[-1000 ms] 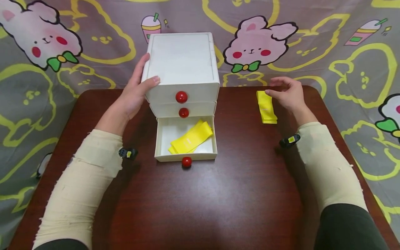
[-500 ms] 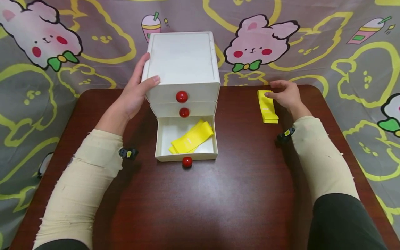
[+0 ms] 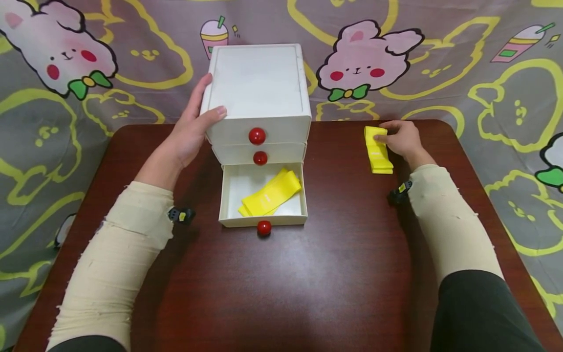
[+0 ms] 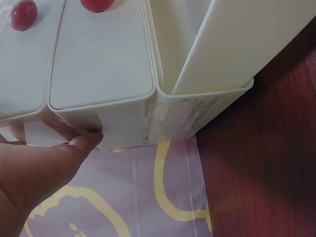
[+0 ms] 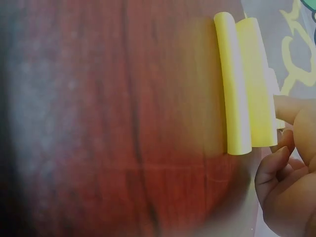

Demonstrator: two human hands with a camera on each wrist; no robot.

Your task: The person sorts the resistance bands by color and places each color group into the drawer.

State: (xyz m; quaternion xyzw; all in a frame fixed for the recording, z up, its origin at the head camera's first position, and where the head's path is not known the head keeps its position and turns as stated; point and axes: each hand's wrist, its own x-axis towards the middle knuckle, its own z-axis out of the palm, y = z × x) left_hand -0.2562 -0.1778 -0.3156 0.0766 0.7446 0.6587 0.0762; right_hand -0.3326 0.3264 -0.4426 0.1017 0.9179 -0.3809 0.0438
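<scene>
In the head view a white drawer cabinet (image 3: 257,80) with red knobs stands toward the back, its bottom drawer (image 3: 228,183) pulled out. My left hand (image 3: 186,127) rests on the cabinet's left side, thumb and fingers spread at the upper edge. One folded yellow band (image 3: 269,194) lies aslant in the drawer. On the table at the right lies another folded yellow band (image 3: 377,151). My right hand (image 3: 404,139) pinches its far right edge, thumb on top. The right wrist view shows this band (image 5: 261,89) at the fingertips, the other fingers curled.
The dark red wooden table (image 3: 281,288) reaches to a patterned cloth (image 3: 264,24) hanging behind and at both sides. The open drawer's front and bottom red knob (image 3: 264,228) jut out over the table toward me.
My right hand has shifted slightly left and closed in on the band on the table, its thumb now on the band. My left hand and the cabinet have stayed in place.
</scene>
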